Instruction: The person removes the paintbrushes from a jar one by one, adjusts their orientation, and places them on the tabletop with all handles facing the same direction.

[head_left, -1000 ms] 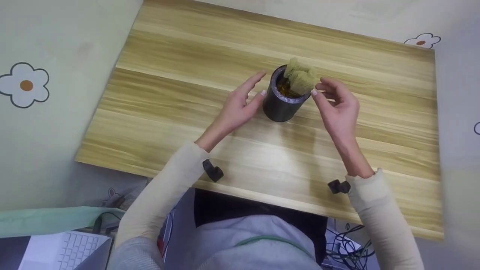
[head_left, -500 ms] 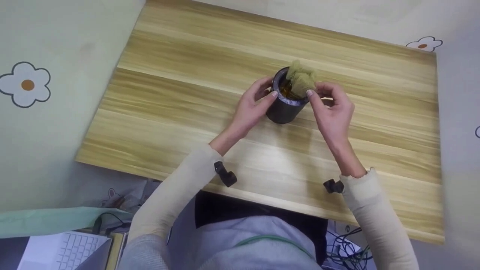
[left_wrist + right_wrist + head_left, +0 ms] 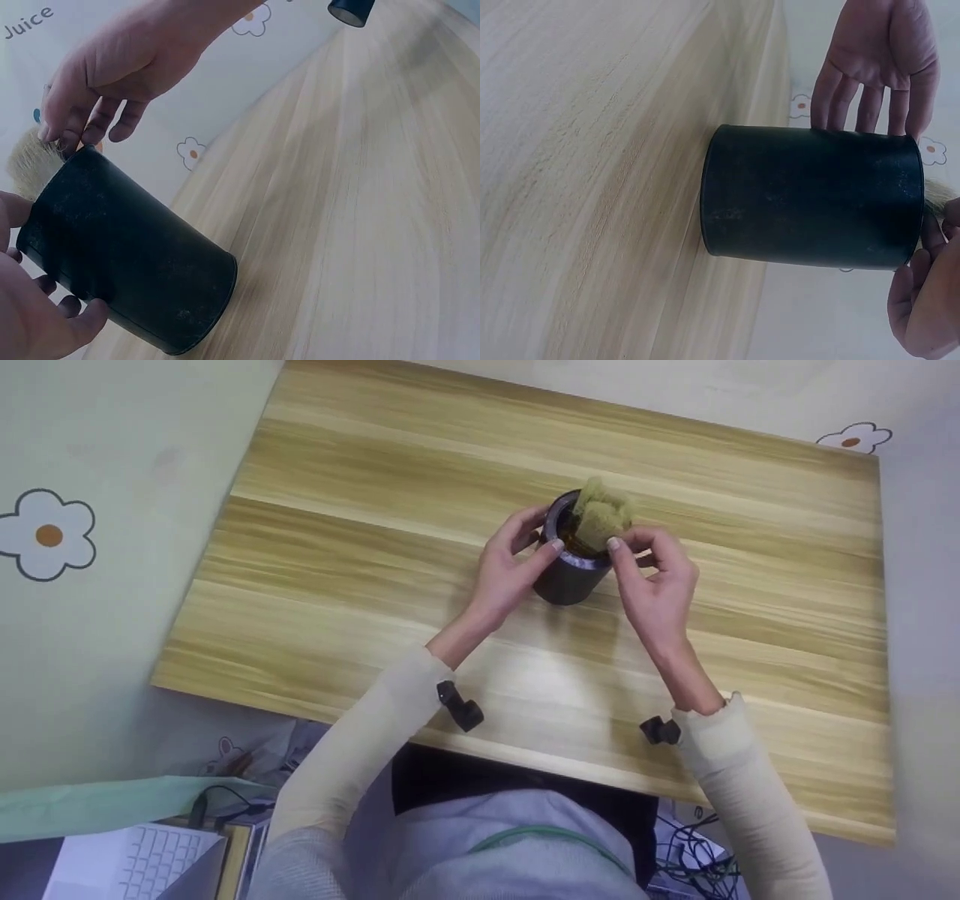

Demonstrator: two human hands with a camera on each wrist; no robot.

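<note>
- Nearest the person, two pale sleeves reach forward over the near edge of the wooden tabletop (image 3: pixel 375 607), each with a small black camera mount at the wrist
- The left hand (image 3: pixel 510 574) sits against the left side of the black cup (image 3: pixel 566 574); its fingers (image 3: pixel 855 101) are curled round the wall, thumb at the rim, so it grips and steadies the cup
- The cup stands upright on the tabletop, about mid-width and slightly toward the far half, with nothing else beside it
- The right hand (image 3: pixel 660 585) is at the cup's right rim; its fingers (image 3: pixel 71 127) are bent and their tips meet the pale bristles of the brush (image 3: pixel 600 514) that stands out of the cup's mouth, bristles up. They look to be pinching the tuft, though how firm that hold is cannot be told
- Judged from this, the step in hand is taking hold of the brush while the cup is held steady; it has not left the cup
- The next move would call for a firm pinch on the tuft and a straight lift, with the left hand keeping the cup from tipping
- Farther off, the pale wall has flower stickers (image 3: pixel 46 536)
</note>
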